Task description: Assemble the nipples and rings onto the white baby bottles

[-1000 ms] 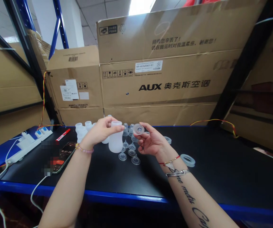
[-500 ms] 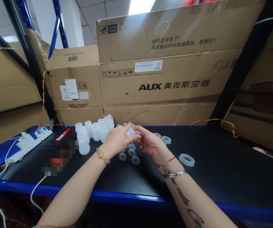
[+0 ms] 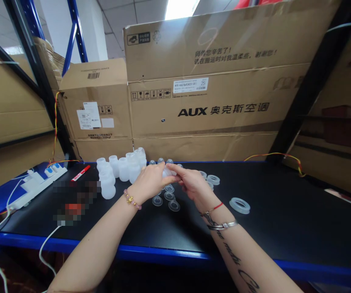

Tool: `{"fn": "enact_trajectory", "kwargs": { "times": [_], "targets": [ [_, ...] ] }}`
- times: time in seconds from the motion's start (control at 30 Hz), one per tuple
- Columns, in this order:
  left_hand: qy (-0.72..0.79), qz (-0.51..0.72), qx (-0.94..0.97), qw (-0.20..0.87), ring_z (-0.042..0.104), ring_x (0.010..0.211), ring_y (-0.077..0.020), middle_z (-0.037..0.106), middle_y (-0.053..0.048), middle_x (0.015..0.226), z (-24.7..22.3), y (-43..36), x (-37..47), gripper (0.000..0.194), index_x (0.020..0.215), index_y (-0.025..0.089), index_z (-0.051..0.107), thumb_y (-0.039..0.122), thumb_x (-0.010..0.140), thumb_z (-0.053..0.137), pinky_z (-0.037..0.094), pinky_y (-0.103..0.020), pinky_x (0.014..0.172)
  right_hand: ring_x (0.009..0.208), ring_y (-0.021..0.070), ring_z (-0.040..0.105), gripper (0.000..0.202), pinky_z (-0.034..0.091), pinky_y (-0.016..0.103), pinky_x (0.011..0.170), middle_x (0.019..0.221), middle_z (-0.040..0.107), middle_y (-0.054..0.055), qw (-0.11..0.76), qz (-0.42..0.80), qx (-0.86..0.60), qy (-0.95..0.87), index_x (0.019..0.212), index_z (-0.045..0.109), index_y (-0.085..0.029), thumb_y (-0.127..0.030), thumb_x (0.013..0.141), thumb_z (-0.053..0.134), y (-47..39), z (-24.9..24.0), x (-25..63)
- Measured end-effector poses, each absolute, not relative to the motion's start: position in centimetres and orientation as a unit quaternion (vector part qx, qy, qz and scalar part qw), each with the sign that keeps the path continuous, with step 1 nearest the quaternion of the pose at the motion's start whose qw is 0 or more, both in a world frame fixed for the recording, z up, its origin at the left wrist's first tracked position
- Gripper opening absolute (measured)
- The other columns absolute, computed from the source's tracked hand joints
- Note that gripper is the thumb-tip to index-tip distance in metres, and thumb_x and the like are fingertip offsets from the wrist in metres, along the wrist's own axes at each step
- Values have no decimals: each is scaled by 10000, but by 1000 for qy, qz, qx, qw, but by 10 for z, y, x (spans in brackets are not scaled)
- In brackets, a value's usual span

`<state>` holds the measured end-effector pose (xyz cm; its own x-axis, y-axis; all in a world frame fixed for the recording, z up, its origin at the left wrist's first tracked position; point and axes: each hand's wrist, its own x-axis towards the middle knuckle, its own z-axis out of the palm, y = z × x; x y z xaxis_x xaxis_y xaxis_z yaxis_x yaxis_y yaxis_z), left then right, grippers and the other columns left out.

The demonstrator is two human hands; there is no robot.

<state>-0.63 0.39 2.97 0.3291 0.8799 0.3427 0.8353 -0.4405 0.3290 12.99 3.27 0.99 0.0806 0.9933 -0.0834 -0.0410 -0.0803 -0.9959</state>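
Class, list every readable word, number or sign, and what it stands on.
"AUX 奥克斯空调": large carton.
"师傅您辛苦了!请在搬运时对我温柔些,谢谢您!": its upper part.
"KFR-", "25": its white label; rest blurred.
"metu": tattoo on right forearm; other letters unclear.
Arrows, glass, umbrella signs: large carton.
Too small: labels on left carton, red marker print.

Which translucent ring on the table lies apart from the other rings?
The rightmost ring, nearest the table's front edge. It lies by itself on the black surface, while the other rings cluster farther back, closer to the right hand.
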Motion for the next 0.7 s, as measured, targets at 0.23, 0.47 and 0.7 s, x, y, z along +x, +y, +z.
{"fn": "enact_trajectory", "kwargs": {
  "times": [0.23,0.47,0.7],
  "targets": [
    [517,230,817,111,603,1084,-266,628,-107,1181,30,1,-8,336,1132,190,543,402,912,403,468,-390,907,437,104,368,306,220,287,424,411,444,-15,504,502,-540,-449,493,580,-197,-345,647,800,26,18,126],
    [513,254,797,193,622,1006,-244,625,-126,1178,28,3,-20,585,1268,155,419,479,804,566,484,-334,793,407,82,335,294,193,286,394,450,508,1,502,509,-534,-452,481,591,-184,-320,631,805,26,19,127],
    [570,245,759,199,592,646,-200,633,-15,668,25,9,-18,546,724,181,600,709,607,669,351,-288,515,416,74,363,278,228,277,393,531,577,25,492,508,-549,-446,540,626,-160,-353,630,804,28,19,130]
  ]
}}
